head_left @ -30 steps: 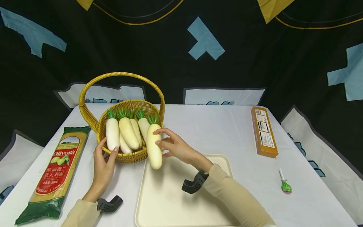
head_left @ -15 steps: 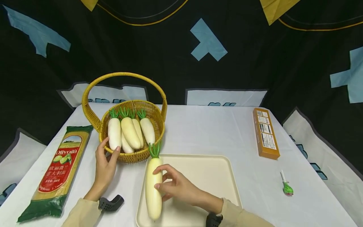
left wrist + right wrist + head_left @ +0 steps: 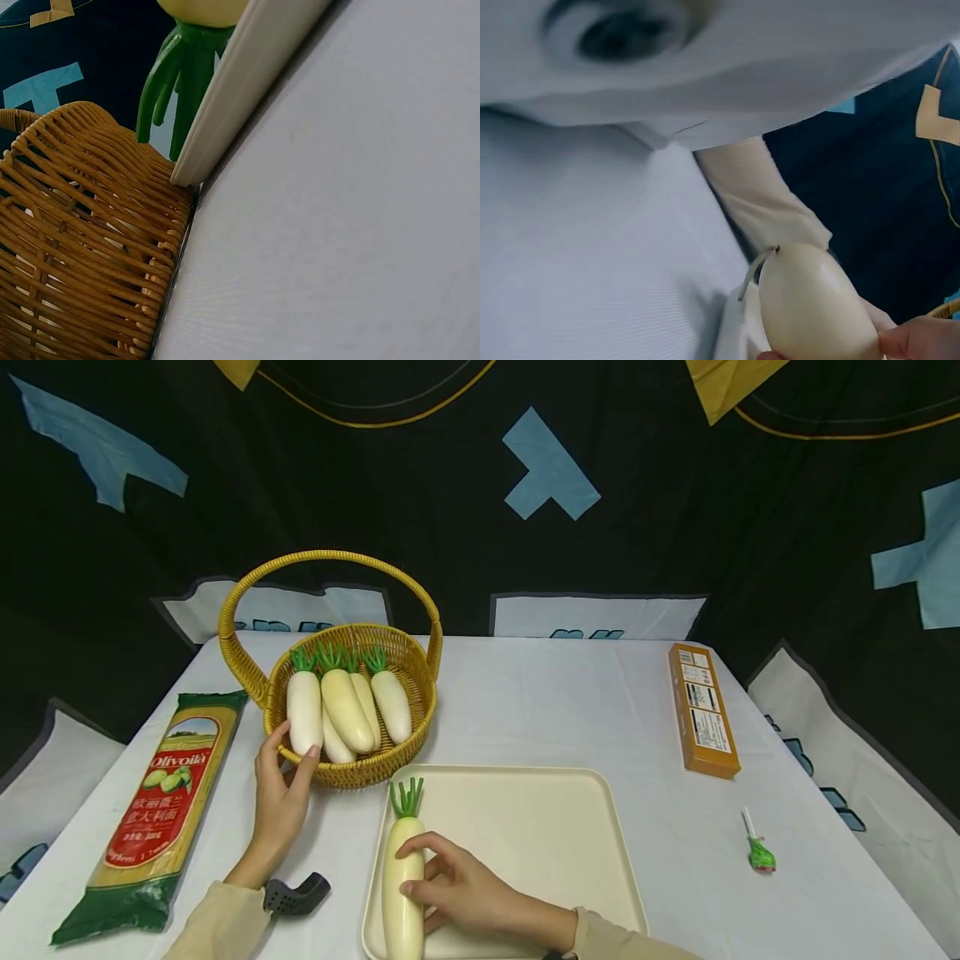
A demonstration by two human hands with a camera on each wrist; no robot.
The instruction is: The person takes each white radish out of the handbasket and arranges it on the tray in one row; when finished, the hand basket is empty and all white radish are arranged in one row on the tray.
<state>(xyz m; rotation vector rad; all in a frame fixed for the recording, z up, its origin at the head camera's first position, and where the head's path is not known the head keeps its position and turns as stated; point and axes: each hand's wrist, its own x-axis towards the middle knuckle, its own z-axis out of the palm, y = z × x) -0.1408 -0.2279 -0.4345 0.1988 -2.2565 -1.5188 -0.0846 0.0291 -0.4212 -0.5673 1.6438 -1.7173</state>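
A pale white radish with green leaf stubs (image 3: 402,910) lies lengthwise over the left side of the cream tray (image 3: 525,827), its leaves pointing away from me. My right hand (image 3: 468,889) pinches it from the right between thumb and fingers. In the right wrist view the radish's rounded end (image 3: 810,300) shows close by the tray rim. At the front left rim of the yellow wicker basket (image 3: 367,772), my left hand (image 3: 281,806) grips the edge beside a white radish (image 3: 303,714). Several radishes rest inside the basket. The left wrist view shows the basket's woven side (image 3: 82,240).
A pack of spaghetti (image 3: 161,802) lies left of the basket. To the right of the tray are an orange-brown box (image 3: 702,710) and a green lollipop (image 3: 760,852). The basket's tall handle (image 3: 330,557) arches above it. A black cloth (image 3: 450,527) hangs behind the table.
My right hand has brought the radish from the basket's right edge toward me, down over the left part of the tray. My left hand has stayed at the basket rim.
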